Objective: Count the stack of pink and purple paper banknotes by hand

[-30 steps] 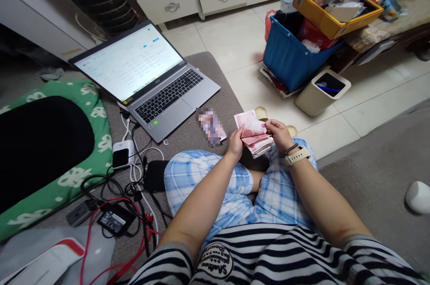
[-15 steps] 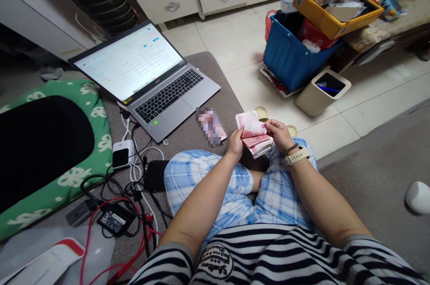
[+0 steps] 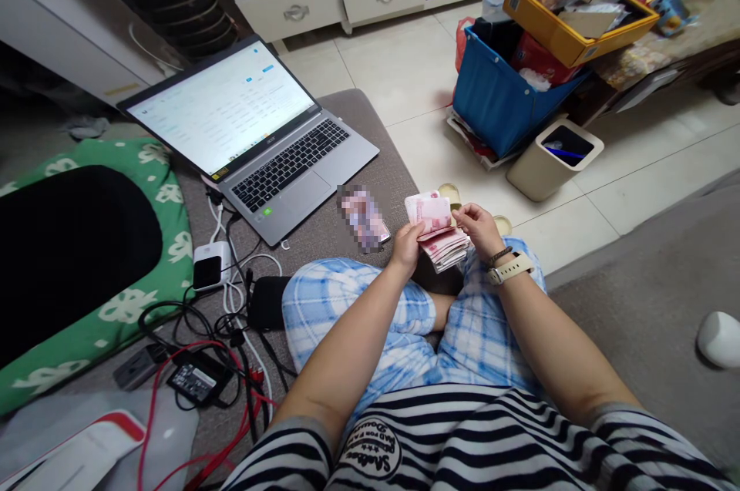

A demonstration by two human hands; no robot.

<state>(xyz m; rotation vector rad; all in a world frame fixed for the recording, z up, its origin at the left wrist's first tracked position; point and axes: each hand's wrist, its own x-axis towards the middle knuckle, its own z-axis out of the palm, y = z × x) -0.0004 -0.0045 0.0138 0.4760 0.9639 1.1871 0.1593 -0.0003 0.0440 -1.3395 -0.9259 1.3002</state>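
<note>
Pink banknotes [image 3: 440, 233] sit in a stack between my two hands, held over the blue plaid trouser knees [image 3: 347, 306]. My left hand [image 3: 406, 247] is curled shut around the near left end of the stack, thumb on top, fingers hidden beneath. My right hand [image 3: 479, 227] grips the right end, its fingertips [image 3: 461, 215] pinched on the top note [image 3: 428, 210], which is lifted and bent back away from the stack below. A beige watch [image 3: 511, 268] and a dark bead bracelet [image 3: 499, 255] ride on my right wrist.

Just left of my left-hand fingers a phone [image 3: 363, 218] lies on the grey mat [image 3: 370, 129], its face blurred. Farther left and beyond it an open laptop [image 3: 254, 132] stands with its screen lit. Past my right fingertips two small beige cups [image 3: 449, 194] rest on the tile floor, partly hidden by the notes. Well beyond them stand a beige waste bin [image 3: 552, 159] and a blue crate [image 3: 497, 94] with a yellow tray [image 3: 570, 32] on top. Chargers and cables [image 3: 216, 321] tangle well to the left of my left forearm, beside a green flowered cushion [image 3: 124, 267].
</note>
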